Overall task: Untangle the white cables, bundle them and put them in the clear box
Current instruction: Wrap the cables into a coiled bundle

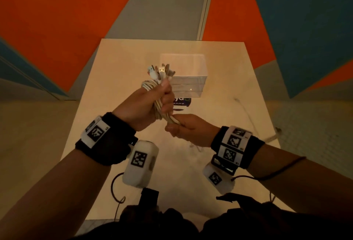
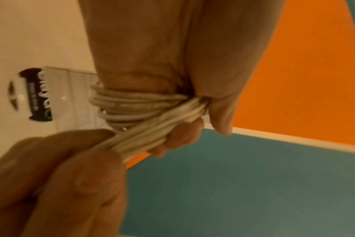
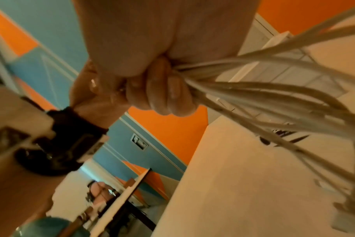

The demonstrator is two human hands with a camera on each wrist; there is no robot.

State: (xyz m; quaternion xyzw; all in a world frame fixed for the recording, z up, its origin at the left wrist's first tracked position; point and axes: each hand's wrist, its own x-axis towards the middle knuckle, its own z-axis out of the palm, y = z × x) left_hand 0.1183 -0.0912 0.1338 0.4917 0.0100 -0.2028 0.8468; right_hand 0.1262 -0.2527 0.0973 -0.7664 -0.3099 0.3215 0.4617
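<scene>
My left hand grips a bunch of white cables above the middle of the table, and several plugs stick up out of the fist. In the left wrist view the cables are wound in loops around the left hand. My right hand, just below and to the right, pinches the strands that run down from the coil. Past the right hand the loose cable ends trail down with plugs hanging. The clear box stands behind the hands, and nothing shows inside it.
A dark printed label lies on the pale table in front of the box. Orange and blue wall panels surround the table. A thin scratch or line marks the table's right side.
</scene>
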